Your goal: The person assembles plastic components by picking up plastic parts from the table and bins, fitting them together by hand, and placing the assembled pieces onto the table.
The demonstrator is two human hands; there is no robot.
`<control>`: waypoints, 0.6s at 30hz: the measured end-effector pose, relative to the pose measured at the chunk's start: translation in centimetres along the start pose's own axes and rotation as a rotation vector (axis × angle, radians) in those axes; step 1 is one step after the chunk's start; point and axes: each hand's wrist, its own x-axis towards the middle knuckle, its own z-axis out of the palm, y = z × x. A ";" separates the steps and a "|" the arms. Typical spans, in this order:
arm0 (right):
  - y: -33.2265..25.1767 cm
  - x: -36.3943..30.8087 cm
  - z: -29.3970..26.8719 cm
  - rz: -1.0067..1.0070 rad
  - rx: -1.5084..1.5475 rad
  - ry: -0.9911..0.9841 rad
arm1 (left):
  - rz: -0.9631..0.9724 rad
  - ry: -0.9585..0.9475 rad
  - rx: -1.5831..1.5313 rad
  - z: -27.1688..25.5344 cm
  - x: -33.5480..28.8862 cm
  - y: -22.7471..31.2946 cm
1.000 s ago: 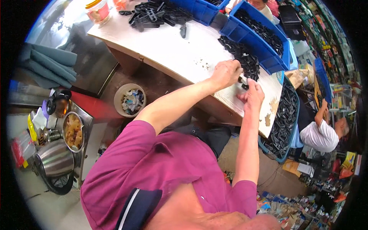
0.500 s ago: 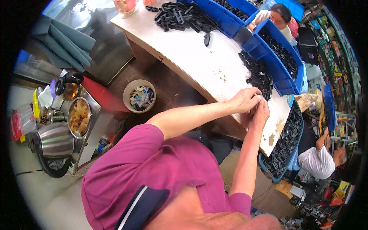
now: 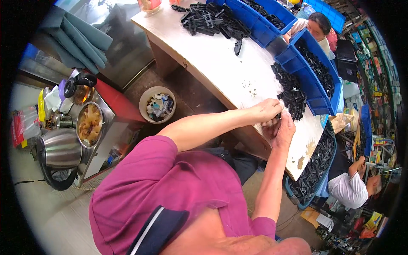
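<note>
My left hand (image 3: 267, 111) and my right hand (image 3: 284, 128) meet above the near edge of the white-topped table (image 3: 216, 70). Both are closed, thumbs and fingertips pinched close together. Something small and dark seems to be between them, but the fingers cover most of it. A whitish bit shows at the fingertips; I cannot tell what it is. Just beyond my hands lies a heap of black plastic parts (image 3: 292, 95). Farther up the table is a second pile of long black plastic parts (image 3: 212, 19), with one part lying apart from it.
Blue bins (image 3: 312, 91) of black parts line the table's far side. A tub (image 3: 293, 191) of black parts stands below the table's right end. To the left are a waste bucket (image 3: 143, 108), a steel kettle (image 3: 63, 151) and a bowl of food (image 3: 101, 131). Two people are beyond.
My hands have parted slightly at the fingertips and the right hand has turned a little. The whole view has shifted slightly.
</note>
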 end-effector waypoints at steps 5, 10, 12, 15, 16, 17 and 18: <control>-1.6 -1.6 1.5 0.087 0.123 0.054 | 0.753 1.052 1.063 -8.6 0.7 1.8; -1.7 -1.3 1.9 0.080 0.116 0.178 | 0.515 1.110 1.512 -15.5 1.6 5.9; -1.6 -1.1 2.0 0.073 0.131 0.174 | 0.550 1.019 1.549 -16.2 1.9 5.3; -1.6 -1.4 2.0 0.060 0.137 0.195 | 0.638 0.877 1.585 -15.6 1.5 4.9; -1.8 -1.4 2.2 0.042 0.131 0.204 | 0.640 0.805 1.613 -15.5 1.5 5.2; -1.8 -1.3 2.2 0.040 0.133 0.205 | 0.642 0.734 1.639 -15.4 1.4 5.4; -1.9 -1.4 2.2 0.054 0.132 0.221 | 0.645 0.735 1.641 -15.1 1.2 5.3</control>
